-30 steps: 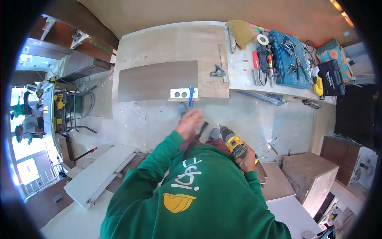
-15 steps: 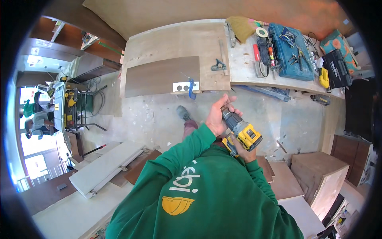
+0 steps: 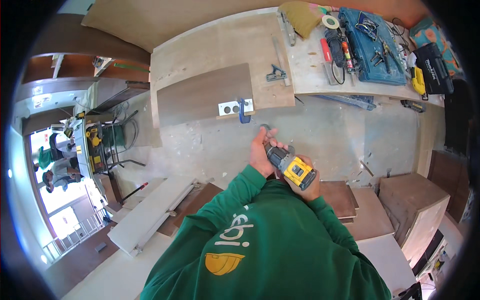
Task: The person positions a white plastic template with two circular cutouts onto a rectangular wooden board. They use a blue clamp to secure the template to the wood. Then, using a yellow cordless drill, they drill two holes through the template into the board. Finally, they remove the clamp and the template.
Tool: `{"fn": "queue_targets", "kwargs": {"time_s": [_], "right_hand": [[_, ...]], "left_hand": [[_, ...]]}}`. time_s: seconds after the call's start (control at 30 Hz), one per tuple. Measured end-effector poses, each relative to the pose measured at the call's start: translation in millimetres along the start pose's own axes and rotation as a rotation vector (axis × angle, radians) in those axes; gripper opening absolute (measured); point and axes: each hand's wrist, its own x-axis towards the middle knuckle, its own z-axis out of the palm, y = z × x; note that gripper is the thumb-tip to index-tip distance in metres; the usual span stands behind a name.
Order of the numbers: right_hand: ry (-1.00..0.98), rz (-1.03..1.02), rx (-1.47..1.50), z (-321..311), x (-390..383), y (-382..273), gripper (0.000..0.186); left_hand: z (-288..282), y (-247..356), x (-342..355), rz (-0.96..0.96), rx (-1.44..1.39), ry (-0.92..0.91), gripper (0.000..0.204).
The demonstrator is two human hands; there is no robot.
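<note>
I hold a yellow and black cordless drill (image 3: 296,172) low in front of me. My left hand (image 3: 262,152) has its fingers curled at the chuck end, while my right hand (image 3: 308,183) grips the handle, partly hidden behind the body. Beyond them a white plate (image 3: 227,109) with round cutouts lies at the front edge of a brown board (image 3: 196,94), under a blue clamp (image 3: 244,113). The board rests on a plywood-topped bench (image 3: 185,60), with a metal square (image 3: 275,74) to the right.
Right worktop holds a blue tool case (image 3: 375,65), a straw broom (image 3: 297,15), black case (image 3: 435,67) and yellow tool (image 3: 418,80). White panels (image 3: 145,210) and brown boxes (image 3: 410,205) stand near me. A saw table (image 3: 100,150) and other people (image 3: 60,170) are at far left.
My left hand has moved right from near my middle onto the drill's chuck end. The drill has swung up and inward between both hands. The view has shifted slightly.
</note>
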Motion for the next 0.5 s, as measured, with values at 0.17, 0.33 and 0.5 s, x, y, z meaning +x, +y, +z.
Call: {"fn": "queue_targets", "kwargs": {"time_s": [0.17,0.33,0.5], "right_hand": [[-0.031,0.076,-0.016,-15.2,15.8,5.0,0.050],[-0.329,0.170,0.002,-65.0,48.0,-21.4,0.048],[-0.367,0.455,0.244,-89.3,73.3,10.9,0.053]], "left_hand": [[23.0,2.5,35.5,-0.176,0.022,-0.019,0.037],[71.2,0.2,53.9,-0.390,0.161,-0.224,0.039],[96.8,-17.5,85.1,-0.370,0.191,-0.188,0.043]]}}
